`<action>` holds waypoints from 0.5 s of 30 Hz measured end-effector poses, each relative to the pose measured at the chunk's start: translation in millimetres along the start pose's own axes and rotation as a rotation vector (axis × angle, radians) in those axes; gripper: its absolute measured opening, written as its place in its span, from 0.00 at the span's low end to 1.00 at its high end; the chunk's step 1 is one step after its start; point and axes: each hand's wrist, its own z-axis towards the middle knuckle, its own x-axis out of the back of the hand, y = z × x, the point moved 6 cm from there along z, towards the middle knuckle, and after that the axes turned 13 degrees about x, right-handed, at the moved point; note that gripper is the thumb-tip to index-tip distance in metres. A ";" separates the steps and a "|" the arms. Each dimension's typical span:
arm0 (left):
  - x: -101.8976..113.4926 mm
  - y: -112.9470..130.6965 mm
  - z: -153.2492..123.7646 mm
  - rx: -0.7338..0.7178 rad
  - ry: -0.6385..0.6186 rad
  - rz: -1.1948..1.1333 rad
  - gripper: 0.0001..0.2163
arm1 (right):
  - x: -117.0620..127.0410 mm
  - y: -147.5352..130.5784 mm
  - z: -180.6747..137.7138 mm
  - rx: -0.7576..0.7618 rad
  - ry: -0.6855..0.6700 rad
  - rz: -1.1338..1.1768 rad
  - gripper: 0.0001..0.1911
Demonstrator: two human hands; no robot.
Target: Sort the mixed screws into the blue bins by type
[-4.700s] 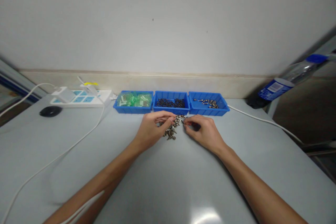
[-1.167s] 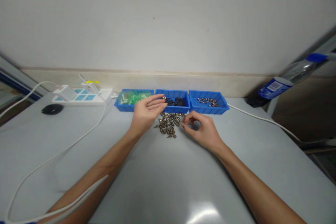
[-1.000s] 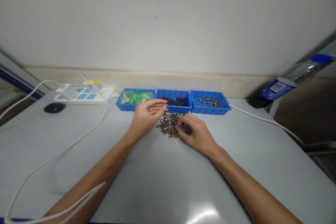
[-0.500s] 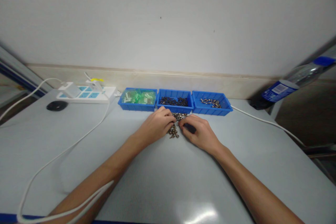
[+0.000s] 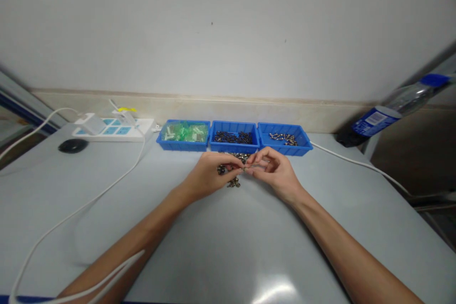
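- Head view: left hand [image 5: 210,178] and right hand [image 5: 276,173], fingertips pinched shut, share one small metal part [image 5: 245,167] just in front of the middle blue bin [image 5: 231,147].
- Loose pile [image 5: 234,183] lies near that bin too; a firm, steady pinch seems wise.

One camera was worn on the person's head and looked forward and down across the grey bench [image 5: 228,247] toward the white wall [image 5: 228,23]. It sat close. Both forearms ran up from the lower edge, and the left hand [image 5: 210,178] and right hand [image 5: 276,173] met mid-frame, just before the blue bins [image 5: 233,146].
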 end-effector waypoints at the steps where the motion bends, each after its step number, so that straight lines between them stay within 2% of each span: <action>1: 0.1 0.1 -0.1 0.028 -0.004 -0.044 0.04 | -0.4 -0.5 0.3 -0.004 0.003 0.009 0.15; 5: 3.2 -5.8 5.8 0.151 0.025 -0.208 0.03 | 1.0 -2.7 1.1 0.010 0.026 -0.034 0.15; 7: 13.4 -14.0 11.3 0.219 0.178 -0.253 0.04 | 4.3 -7.2 1.1 0.052 0.021 -0.188 0.13; 9: 26.8 -24.2 14.3 0.275 0.382 -0.292 0.06 | 5.7 -14.1 0.6 0.119 -0.036 -0.445 0.10; 11: 33.9 -33.3 15.6 0.298 0.476 -0.340 0.09 | 3.1 -19.9 -0.6 0.187 -0.134 -0.704 0.07; 13: 35.7 -37.5 15.0 0.283 0.480 -0.324 0.10 | -1.5 -22.3 -2.0 0.234 -0.228 -0.869 0.06; 15: 34.3 -35.6 12.3 0.241 0.439 -0.243 0.09 | -5.3 -22.1 -3.0 0.255 -0.289 -0.934 0.05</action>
